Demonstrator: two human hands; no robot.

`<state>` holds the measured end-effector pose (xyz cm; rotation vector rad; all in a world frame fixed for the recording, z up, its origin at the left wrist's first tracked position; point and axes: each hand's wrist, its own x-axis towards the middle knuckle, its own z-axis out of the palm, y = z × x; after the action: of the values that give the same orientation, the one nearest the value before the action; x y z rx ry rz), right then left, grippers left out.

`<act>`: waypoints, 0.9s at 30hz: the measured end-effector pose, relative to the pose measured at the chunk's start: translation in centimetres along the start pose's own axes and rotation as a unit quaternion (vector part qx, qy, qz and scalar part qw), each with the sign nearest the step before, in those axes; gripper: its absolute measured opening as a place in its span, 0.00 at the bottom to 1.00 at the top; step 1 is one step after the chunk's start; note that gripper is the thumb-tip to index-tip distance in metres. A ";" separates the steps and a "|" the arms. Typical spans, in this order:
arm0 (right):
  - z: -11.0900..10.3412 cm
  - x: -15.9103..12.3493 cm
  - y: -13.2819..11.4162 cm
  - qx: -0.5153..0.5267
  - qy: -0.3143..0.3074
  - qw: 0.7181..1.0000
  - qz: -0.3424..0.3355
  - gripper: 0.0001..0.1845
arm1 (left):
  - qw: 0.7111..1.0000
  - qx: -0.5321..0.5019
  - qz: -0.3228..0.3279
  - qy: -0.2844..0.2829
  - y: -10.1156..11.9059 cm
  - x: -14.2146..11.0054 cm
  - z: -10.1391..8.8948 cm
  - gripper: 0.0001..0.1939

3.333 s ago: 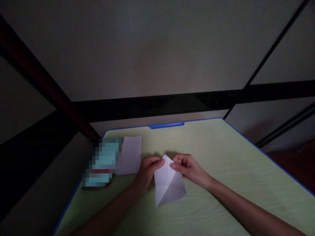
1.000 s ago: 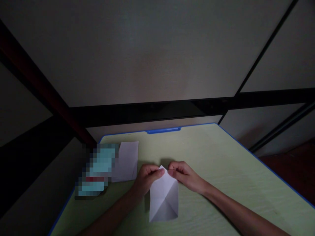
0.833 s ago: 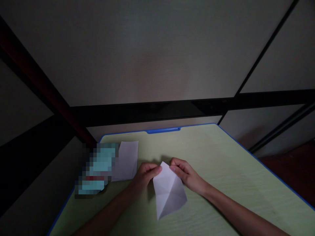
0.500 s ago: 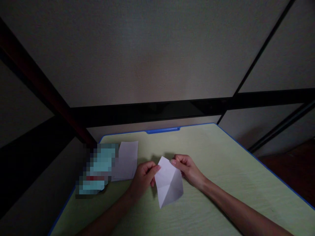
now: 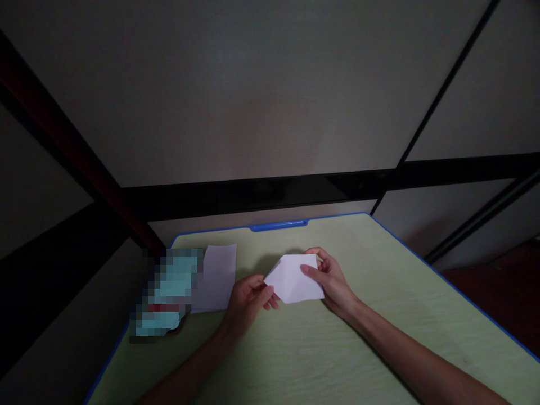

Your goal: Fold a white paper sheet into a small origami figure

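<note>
A folded sheet of white paper (image 5: 294,279) is held between my two hands above the table. It has a pointed left end and a straight right edge. My left hand (image 5: 252,299) pinches the pointed tip between thumb and fingers. My right hand (image 5: 327,275) grips the right end, its thumb on the face turned to me and its fingers mostly behind the sheet. Left of my left hand lies a stack of white paper (image 5: 215,275) on the table.
The pale wood-grain table (image 5: 379,337) has a blue edge and a blue handle (image 5: 279,225) at its far side. A blurred-out turquoise item (image 5: 172,287) lies at the left, against the paper stack. Behind the table stand grey panels (image 5: 253,101) with a black band.
The paper has turned from upright, with its creases showing, to lying sideways with its point to the left. My right hand has shifted slightly and now grips the opposite end.
</note>
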<state>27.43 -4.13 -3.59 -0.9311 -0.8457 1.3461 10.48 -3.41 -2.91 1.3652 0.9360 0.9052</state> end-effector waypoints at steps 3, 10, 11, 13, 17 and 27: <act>0.0 -0.1 0.1 -0.037 -0.014 0.999 -0.007 0.19 | 0.999 -0.017 -0.005 0.038 0.1 0.1 0.1 0.08; 0.1 -0.2 0.2 -0.042 -0.051 0.997 -0.027 0.20 | 0.998 -0.024 -0.041 0.048 -0.8 0.5 0.4 0.09; 0.1 -0.2 0.3 -0.024 -0.059 0.997 -0.039 0.21 | 0.997 -0.032 -0.040 0.054 -0.9 0.5 0.5 0.09; 0.4 -0.3 0.4 0.002 -0.084 0.995 -0.053 0.24 | 0.996 -0.050 -0.032 0.072 -1.1 0.4 0.8 0.11; 1.5 -0.9 0.8 -0.009 -0.093 0.995 -0.034 0.29 | 0.988 -0.113 -0.046 0.093 -1.0 0.0 1.7 0.15; 1.8 -1.3 1.0 -0.042 -0.012 0.999 -0.028 0.43 | 0.995 -0.078 -0.034 0.051 -0.7 -0.6 2.6 0.11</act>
<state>25.33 -5.30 -3.73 -0.9515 -0.9460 1.2843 12.66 -4.92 -3.59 1.1563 0.9624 0.9833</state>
